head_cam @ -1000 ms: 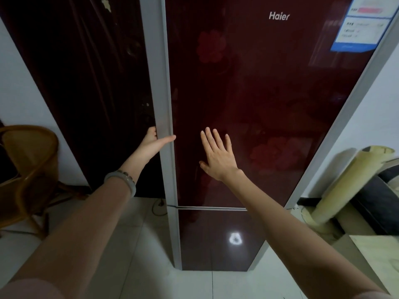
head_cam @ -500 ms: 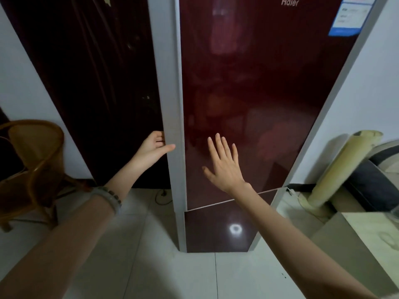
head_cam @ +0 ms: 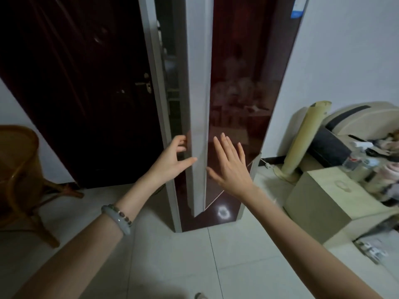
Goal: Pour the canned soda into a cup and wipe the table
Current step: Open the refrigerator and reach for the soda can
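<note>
A tall dark-red fridge stands in front of me with its upper door (head_cam: 239, 78) swung partly out. A narrow gap (head_cam: 172, 67) beside the door's pale edge (head_cam: 197, 100) shows dim shelves inside. My left hand (head_cam: 172, 161) grips that edge, fingers curled behind it and thumb on its face. My right hand (head_cam: 232, 169) is spread with straight fingers in front of the red door panel; I cannot tell whether it touches. No soda can or cup is in view.
A dark wooden room door (head_cam: 86, 93) is left of the fridge, and a wicker chair (head_cam: 19, 169) stands at far left. At right are a rolled mat (head_cam: 302, 143), a beige low table (head_cam: 319, 197) with a clear bottle (head_cam: 354, 160), and a sofa (head_cam: 367, 117).
The fridge's upper door has swung out from shut to partly open, with my left hand pulling its edge. My right hand has stayed spread before the panel.
</note>
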Demonstrator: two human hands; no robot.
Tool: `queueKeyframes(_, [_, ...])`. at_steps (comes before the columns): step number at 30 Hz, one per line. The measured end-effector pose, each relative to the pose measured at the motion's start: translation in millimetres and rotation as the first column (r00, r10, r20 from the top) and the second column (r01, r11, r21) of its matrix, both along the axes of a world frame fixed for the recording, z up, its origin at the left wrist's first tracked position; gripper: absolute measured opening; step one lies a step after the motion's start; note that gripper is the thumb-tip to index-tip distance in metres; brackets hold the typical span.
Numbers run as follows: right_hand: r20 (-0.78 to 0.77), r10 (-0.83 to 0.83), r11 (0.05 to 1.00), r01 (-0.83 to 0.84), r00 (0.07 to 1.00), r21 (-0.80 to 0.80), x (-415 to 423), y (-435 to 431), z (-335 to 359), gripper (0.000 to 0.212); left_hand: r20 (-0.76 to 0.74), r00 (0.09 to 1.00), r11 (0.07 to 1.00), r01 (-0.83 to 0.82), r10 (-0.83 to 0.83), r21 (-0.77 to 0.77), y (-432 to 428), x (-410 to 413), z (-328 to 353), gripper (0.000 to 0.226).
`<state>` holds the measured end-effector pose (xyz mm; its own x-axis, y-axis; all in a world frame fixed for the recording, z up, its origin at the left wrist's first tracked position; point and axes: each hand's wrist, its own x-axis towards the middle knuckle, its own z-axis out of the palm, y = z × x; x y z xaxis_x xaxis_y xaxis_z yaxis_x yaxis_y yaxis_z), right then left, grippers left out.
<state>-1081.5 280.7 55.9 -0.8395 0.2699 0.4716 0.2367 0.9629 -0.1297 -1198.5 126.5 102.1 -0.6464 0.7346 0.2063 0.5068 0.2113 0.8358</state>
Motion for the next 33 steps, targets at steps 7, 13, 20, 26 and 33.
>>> queueKeyframes(7, [-0.07, -0.098, 0.995, 0.096, 0.993, -0.036, 55.1, -12.6, -9.8, 0.084, -0.139, 0.963, 0.971, 0.22, -0.232, -0.098, 1.8, 69.3, -0.3, 0.073])
queueKeyframes(13, [-0.139, -0.27, 0.961, 0.258, 0.953, -0.101, 100.6, -5.8, -13.5, 0.078, -0.57, 0.769, 0.957, 0.212, -0.289, -0.199, 17.9, 102.5, -11.2, 0.067])
queueKeyframes(20, [-0.184, -0.397, 0.916, 0.401, 0.899, -0.014, 148.9, 13.5, -17.5, 0.076, -0.737, 0.581, 0.938, 0.221, -0.345, -0.265, 45.4, 111.1, -36.3, 0.063])
queueKeyframes(26, [-0.217, -0.46, 0.88, 0.475, 0.861, 0.021, 194.6, 43.9, -21.7, 0.076, -0.742, 0.534, 0.914, 0.246, -0.407, -0.324, 74.9, 125.8, -40.6, 0.067])
queueKeyframes(33, [-0.179, -0.568, 0.817, 0.577, 0.803, -0.005, 251.8, 96.9, -25.3, 0.064, -0.756, 0.487, 0.898, 0.278, -0.438, -0.341, 142.0, 167.6, -47.0, 0.068])
